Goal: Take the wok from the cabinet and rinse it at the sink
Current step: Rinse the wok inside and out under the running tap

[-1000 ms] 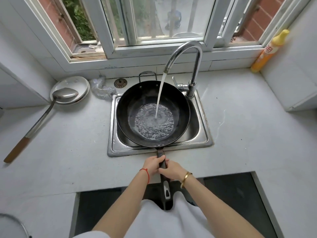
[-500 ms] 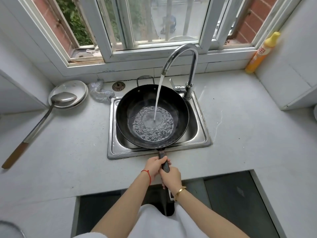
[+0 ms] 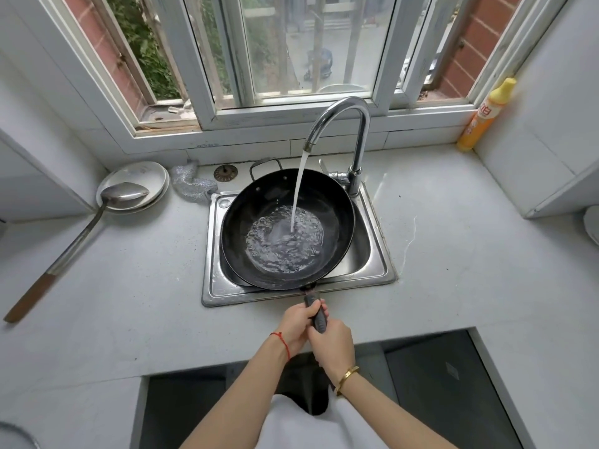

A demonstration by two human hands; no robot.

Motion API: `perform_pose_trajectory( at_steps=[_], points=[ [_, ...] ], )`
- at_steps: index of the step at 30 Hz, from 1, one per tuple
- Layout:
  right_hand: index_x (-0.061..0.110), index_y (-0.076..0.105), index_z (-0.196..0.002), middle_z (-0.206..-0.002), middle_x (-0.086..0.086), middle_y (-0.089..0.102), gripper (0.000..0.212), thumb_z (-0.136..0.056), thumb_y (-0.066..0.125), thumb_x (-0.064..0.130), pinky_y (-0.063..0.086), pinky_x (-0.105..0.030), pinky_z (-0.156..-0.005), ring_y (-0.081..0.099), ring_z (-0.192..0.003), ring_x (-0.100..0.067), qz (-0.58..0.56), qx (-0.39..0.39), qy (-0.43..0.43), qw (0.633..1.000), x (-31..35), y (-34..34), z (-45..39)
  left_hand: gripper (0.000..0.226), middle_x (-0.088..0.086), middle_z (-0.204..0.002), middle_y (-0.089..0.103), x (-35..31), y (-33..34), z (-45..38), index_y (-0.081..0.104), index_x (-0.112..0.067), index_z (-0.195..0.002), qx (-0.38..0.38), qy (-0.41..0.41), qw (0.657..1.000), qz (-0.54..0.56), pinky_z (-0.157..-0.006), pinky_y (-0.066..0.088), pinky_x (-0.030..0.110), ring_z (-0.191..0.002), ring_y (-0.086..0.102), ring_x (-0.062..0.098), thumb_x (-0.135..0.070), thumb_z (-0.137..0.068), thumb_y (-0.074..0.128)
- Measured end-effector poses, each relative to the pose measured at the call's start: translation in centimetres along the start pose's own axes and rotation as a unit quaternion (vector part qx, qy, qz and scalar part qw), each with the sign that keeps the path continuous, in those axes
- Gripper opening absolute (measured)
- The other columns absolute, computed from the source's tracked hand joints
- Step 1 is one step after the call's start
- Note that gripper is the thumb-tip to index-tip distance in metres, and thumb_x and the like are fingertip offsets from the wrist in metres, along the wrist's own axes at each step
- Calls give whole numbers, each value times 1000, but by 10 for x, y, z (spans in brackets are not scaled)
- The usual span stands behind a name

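Note:
A black wok rests across the steel sink, its long dark handle pointing toward me over the front rim. Water runs from the curved chrome faucet into the wok, and a rippling pool fills its bottom. My left hand, with a red string on the wrist, grips the handle close to the sink. My right hand, with a gold bangle, grips the handle just behind it. Both hands hide most of the handle.
A long metal ladle with a wooden grip lies on stacked plates at the left. A steel scourer and a drain plug sit behind the sink. A yellow bottle stands at the right corner. An open cabinet gap lies below me.
The pool of water in the wok has grown wider. My right hand has slid forward along the handle, closer to my left hand. The view has shifted slightly.

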State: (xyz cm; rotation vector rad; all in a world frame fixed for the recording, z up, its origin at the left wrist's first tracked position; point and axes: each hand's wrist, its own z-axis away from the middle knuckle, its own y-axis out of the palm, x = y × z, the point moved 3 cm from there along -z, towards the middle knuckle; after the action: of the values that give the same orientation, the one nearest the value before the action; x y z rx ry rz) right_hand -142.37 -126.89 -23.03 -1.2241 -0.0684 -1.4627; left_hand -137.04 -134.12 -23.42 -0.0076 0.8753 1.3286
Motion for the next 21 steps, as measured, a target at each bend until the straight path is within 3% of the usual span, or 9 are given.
perform_pose_trajectory(
  at_steps=[5,8,13,21],
  points=[
    [19,61,-61,-55,2,60,27,-85,61,30,41,-26,-44,55,-49,-13,10,-2,-31,999,-8,-13,-2,12,8,-85,61,0,9,3,60,1,-100,7,31,999,-37,-76,55,25,-80,59,19,-1,-98,48],
    [19,61,-60,-52,0,58,27,-85,63,29,46,-32,-45,56,-47,-16,-42,21,-26,999,-5,-17,-1,10,10,-83,65,-3,8,3,64,0,-93,-4,58,996,-73,-76,56,26,-80,62,20,0,-95,54],
    [11,58,-65,-49,-4,52,27,-90,62,20,39,-24,-37,48,-34,-14,-158,91,8,983,9,-18,8,10,14,-77,69,-9,0,10,68,3,-88,-70,109,983,-130,-78,57,32,-75,64,23,-7,-88,67],
    [6,61,-70,-53,-8,55,20,-87,61,17,41,-25,-38,50,-37,-17,-161,96,15,982,35,-16,25,12,9,-69,68,-19,-5,30,69,1,-81,-89,139,981,-106,-61,53,21,-62,64,14,-8,-88,66]
  ],
)
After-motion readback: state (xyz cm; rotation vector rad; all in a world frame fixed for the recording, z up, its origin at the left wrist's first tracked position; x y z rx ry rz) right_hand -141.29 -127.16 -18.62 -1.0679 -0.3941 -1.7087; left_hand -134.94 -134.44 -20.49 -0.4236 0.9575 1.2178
